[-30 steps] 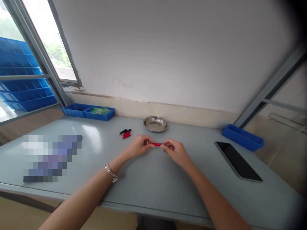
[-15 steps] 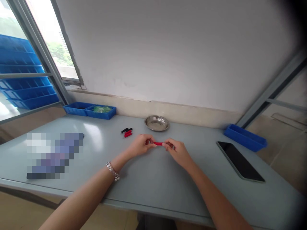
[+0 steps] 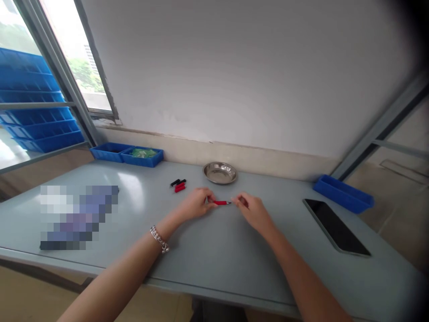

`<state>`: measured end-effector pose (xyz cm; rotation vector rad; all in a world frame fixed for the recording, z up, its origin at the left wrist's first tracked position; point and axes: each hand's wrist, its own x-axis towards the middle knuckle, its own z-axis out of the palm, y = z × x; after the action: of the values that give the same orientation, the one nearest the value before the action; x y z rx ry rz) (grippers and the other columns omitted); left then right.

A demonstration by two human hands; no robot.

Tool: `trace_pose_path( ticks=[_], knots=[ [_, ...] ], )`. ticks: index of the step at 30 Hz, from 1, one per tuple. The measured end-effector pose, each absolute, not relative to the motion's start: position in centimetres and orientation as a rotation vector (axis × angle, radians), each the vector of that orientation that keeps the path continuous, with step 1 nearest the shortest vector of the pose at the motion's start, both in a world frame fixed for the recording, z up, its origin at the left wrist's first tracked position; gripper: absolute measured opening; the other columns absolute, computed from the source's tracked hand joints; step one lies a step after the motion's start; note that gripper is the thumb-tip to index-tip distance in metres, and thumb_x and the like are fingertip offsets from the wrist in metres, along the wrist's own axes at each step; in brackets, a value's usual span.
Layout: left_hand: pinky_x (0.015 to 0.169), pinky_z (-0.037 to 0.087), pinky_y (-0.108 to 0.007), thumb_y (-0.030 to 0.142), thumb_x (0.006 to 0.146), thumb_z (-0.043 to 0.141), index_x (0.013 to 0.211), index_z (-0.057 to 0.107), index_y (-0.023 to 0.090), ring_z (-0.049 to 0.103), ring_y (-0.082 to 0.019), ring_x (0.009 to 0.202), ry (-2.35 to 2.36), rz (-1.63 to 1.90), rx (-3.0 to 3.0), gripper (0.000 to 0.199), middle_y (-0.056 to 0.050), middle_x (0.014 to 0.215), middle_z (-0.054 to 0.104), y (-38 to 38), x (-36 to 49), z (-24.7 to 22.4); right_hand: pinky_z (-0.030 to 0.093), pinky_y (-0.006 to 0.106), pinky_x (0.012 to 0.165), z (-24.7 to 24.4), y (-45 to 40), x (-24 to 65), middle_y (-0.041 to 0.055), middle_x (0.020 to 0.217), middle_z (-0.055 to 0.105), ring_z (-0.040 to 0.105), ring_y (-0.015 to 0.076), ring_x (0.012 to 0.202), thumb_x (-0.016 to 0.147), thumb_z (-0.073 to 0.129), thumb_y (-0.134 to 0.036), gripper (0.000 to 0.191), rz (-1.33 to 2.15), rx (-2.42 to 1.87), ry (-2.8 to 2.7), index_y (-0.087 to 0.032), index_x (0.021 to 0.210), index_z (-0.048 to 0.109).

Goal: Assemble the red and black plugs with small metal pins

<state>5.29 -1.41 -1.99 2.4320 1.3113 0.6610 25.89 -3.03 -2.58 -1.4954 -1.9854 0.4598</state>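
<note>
My left hand (image 3: 197,203) pinches a slim red pen-like stick (image 3: 220,203) just above the table. The stick lies nearly level, its narrow metallic and dark tip facing right. Just beyond that tip, my right hand (image 3: 252,211) has its thumb and fingertips pressed together, apart from the stick. Whatever may be between those fingertips is too small to make out. Beyond my left hand lie similar red sticks (image 3: 180,188) and black sticks (image 3: 175,182) in a small group. A shallow steel dish (image 3: 220,173) stands behind my hands, near the wall.
Blue bins (image 3: 112,154) stand at the back left, one with green-and-clear plastic inside. Another blue bin (image 3: 345,195) is at the right edge, with a dark-screened phone (image 3: 336,227) in front. A blurred-out item (image 3: 78,219) lies left. Metal posts flank the table (image 3: 214,259).
My right hand has let go of the red stick's right end and moved slightly right, exposing the dark tip. My left hand keeps its pinch.
</note>
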Motion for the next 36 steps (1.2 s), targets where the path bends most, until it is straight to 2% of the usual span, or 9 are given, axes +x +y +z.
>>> trace_pose_path(
  ticks=[3,6,10,14,21,24,30,36],
  knots=[
    [0.058,0.035,-0.024,0.032,0.069,0.058,0.073,0.062,0.016,0.049,-0.014,0.062,1.498,0.583,2.444,0.017,-0.005,0.076,0.056,-1.0,4.7,-2.5,0.031,0.025,0.047,-1.7,-2.8,28.1,0.0022,0.056,0.054,0.050,0.0159,0.053,0.073,0.043,-0.054,0.034,0.314,-1.843,-1.859,-0.021,0.066,0.049],
    [0.056,0.033,-0.025,0.035,0.069,0.057,0.072,0.062,0.018,0.050,-0.016,0.064,1.623,0.472,2.431,0.018,-0.005,0.075,0.057,-0.7,4.0,-2.8,0.031,0.025,0.044,-1.1,-2.8,30.2,0.0058,0.064,0.058,0.051,0.0176,0.053,0.066,0.050,-0.058,0.037,0.341,-2.115,-1.817,-0.021,0.067,0.047],
    [0.052,0.032,-0.024,0.035,0.070,0.054,0.075,0.061,0.018,0.052,-0.018,0.066,1.704,0.327,2.397,0.019,-0.005,0.070,0.059,-0.7,3.5,-2.5,0.034,0.027,0.047,-0.8,-3.0,30.7,0.0101,0.078,0.060,0.056,0.0208,0.062,0.062,0.055,-0.056,0.038,0.424,-2.269,-1.883,-0.019,0.072,0.049],
    [0.051,0.032,-0.024,0.035,0.069,0.053,0.077,0.061,0.019,0.053,-0.018,0.068,1.793,0.211,2.336,0.020,-0.005,0.070,0.060,-0.7,3.1,-2.1,0.036,0.027,0.052,-1.3,-2.8,29.7,0.0089,0.085,0.060,0.058,0.0226,0.073,0.066,0.054,-0.051,0.036,0.458,-2.369,-1.957,-0.018,0.081,0.051],
    [0.051,0.034,-0.024,0.043,0.067,0.052,0.082,0.060,0.020,0.054,-0.019,0.071,1.827,0.058,2.241,0.029,-0.006,0.078,0.061,-0.9,2.8,-0.8,0.035,0.026,0.053,-2.3,-2.2,29.4,0.0068,0.088,0.060,0.059,0.0207,0.075,0.074,0.048,-0.044,0.028,0.426,-2.407,-2.004,-0.019,0.084,0.053],
    [0.057,0.037,-0.026,0.046,0.071,0.049,0.086,0.058,0.019,0.054,-0.021,0.075,1.881,0.119,2.266,0.033,-0.007,0.079,0.060,-0.7,2.7,-0.7,0.035,0.026,0.053,-2.5,-2.1,29.4,0.0070,0.087,0.061,0.058,0.0208,0.075,0.075,0.047,-0.042,0.025,0.401,-2.394,-2.009,-0.019,0.083,0.054],
    [0.066,0.041,-0.029,0.036,0.075,0.046,0.100,0.052,0.021,0.053,-0.021,0.088,2.112,0.311,2.225,0.030,-0.008,0.100,0.055,0.3,1.6,-1.7,0.034,0.026,0.052,-2.6,-2.2,28.9,0.0078,0.084,0.061,0.058,0.0208,0.073,0.075,0.047,-0.044,0.029,0.327,-2.353,-1.978,-0.018,0.087,0.053],
    [0.068,0.042,-0.029,0.031,0.073,0.048,0.091,0.055,0.021,0.053,-0.021,0.088,2.124,0.238,2.195,0.022,-0.007,0.100,0.054,0.6,1.1,-2.0,0.033,0.025,0.053,-3.3,-1.8,28.7,0.0072,0.081,0.062,0.059,0.0210,0.075,0.078,0.045,-0.041,0.023,0.319,-2.320,-2.016,-0.019,0.081,0.053]
  ],
)
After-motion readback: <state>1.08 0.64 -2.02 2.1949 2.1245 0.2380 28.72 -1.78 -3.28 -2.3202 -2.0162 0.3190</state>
